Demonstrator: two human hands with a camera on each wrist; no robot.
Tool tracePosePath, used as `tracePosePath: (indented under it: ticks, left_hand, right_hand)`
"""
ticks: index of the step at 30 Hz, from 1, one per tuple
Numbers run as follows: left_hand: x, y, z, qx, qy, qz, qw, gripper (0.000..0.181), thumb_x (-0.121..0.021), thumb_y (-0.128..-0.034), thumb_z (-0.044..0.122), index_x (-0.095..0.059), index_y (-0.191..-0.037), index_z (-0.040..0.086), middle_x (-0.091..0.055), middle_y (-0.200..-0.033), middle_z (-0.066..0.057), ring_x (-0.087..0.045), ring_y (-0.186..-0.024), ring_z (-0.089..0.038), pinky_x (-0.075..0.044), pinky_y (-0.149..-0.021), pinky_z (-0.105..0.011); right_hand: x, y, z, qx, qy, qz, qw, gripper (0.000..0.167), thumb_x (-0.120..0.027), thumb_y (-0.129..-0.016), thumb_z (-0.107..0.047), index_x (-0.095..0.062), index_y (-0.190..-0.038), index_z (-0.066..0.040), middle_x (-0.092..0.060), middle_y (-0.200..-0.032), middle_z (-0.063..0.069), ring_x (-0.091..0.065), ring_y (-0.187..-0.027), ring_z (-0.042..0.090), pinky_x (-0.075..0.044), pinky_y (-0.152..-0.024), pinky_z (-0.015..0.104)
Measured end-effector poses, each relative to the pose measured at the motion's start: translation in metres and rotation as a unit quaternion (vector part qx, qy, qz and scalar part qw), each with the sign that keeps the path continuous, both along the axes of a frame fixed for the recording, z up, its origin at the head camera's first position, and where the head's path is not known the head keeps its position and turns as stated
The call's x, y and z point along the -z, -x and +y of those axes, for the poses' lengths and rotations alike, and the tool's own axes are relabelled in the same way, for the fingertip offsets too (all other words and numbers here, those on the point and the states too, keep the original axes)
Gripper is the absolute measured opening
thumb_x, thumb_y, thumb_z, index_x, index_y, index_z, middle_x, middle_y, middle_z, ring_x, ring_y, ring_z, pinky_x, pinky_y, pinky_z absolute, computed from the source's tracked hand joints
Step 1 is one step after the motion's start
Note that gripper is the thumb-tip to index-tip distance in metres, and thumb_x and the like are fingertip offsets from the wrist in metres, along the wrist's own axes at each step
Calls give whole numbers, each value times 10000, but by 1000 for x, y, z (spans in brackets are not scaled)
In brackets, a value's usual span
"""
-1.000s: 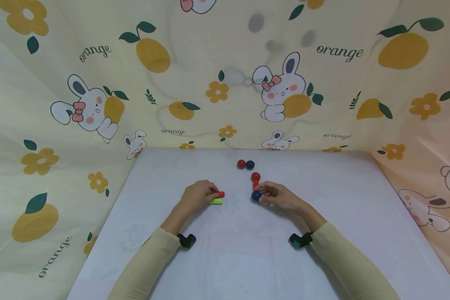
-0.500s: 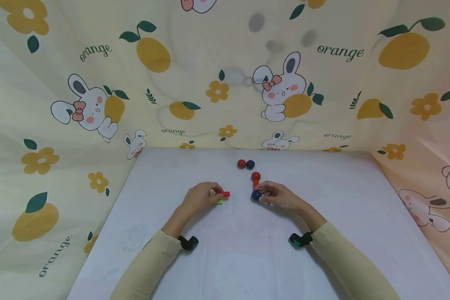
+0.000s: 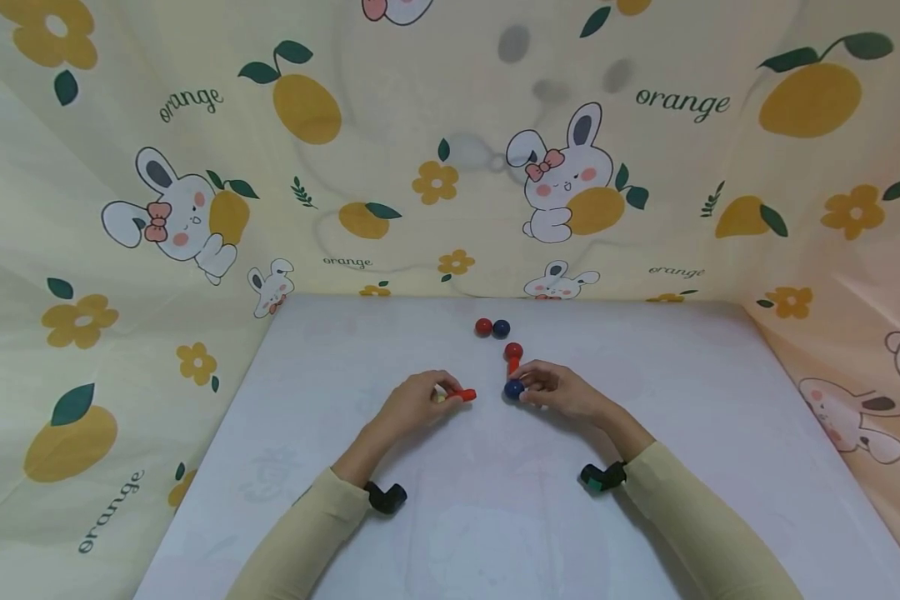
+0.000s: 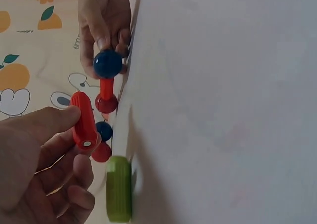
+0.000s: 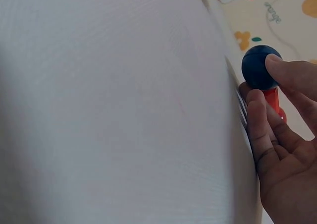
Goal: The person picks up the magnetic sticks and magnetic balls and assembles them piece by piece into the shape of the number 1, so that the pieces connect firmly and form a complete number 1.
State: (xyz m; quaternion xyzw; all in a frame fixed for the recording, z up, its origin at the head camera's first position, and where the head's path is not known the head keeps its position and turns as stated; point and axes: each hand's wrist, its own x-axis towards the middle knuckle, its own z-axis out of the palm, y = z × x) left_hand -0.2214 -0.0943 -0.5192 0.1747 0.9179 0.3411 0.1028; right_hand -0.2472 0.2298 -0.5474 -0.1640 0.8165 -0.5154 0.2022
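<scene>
The left hand (image 3: 418,400) pinches a ridged red rod (image 3: 461,394) between thumb and fingers, its long axis lying sideways, one end aimed toward the dark blue ball (image 3: 513,389) but apart from it. The right hand (image 3: 570,396) grips that ball — the near end of a red connecting bar (image 3: 513,367) running away from the person to a red ball (image 3: 513,351). A green rod (image 4: 119,189) lies near the left hand on the white tabletop (image 3: 465,517); rabbit-and-orange printed cloth (image 3: 405,108) walls the space.
</scene>
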Motion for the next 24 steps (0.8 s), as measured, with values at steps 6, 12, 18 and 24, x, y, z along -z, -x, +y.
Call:
tracePosePath:
  ticks: [6, 12, 18, 24]
  left_hand:
    - [4, -5, 5, 136, -364, -63, 9992, 192, -789, -1004, 253, -770, -1177, 174, -735, -1054, 45, -566, -790, -134, -481, -697, -271]
    - [7, -11, 13, 118, -470, -161, 9987, 217, -784, -1008, 269, -771, -1204, 175, -751, -1082, 54, -585, -839, -133, -504, -745, -271]
    - [8, -17, 19, 174, -475, -249, 9984, 228, -777, -1011, 302, -801, -1215, 202, -740, -1098, 72, -596, -851, -134, -512, -747, -279]
    - [10, -22, 23, 249, -546, -365, 9975, 203, -770, -1010, 344, -794, -1159, 209, -722, -999, 110, -610, -833, -124, -514, -741, -294]
  right_hand:
    - [-3, -1, 0, -14, -32, -13, 10000, 377, -753, -1023, -150, -667, -1389, -122, -706, -1274, 128, -679, -1093, 268, -568, -905, 348]
    - [-3, 0, -1, -39, -2, 52, 10000, 383, -748, -1026, -141, -657, -1395, -94, -707, -1279, 145, -677, -1108, 281, -572, -894, 348]
    - [-3, -1, -1, -34, -7, 92, 10000, 377, -751, -1023, -143, -663, -1386, -98, -711, -1276, 143, -675, -1120, 290, -569, -896, 354]
    - [-3, -2, -1, -70, 30, 125, 9999, 369, -740, -1026, -122, -661, -1386, -94, -705, -1278, 155, -668, -1152, 314, -572, -892, 365]
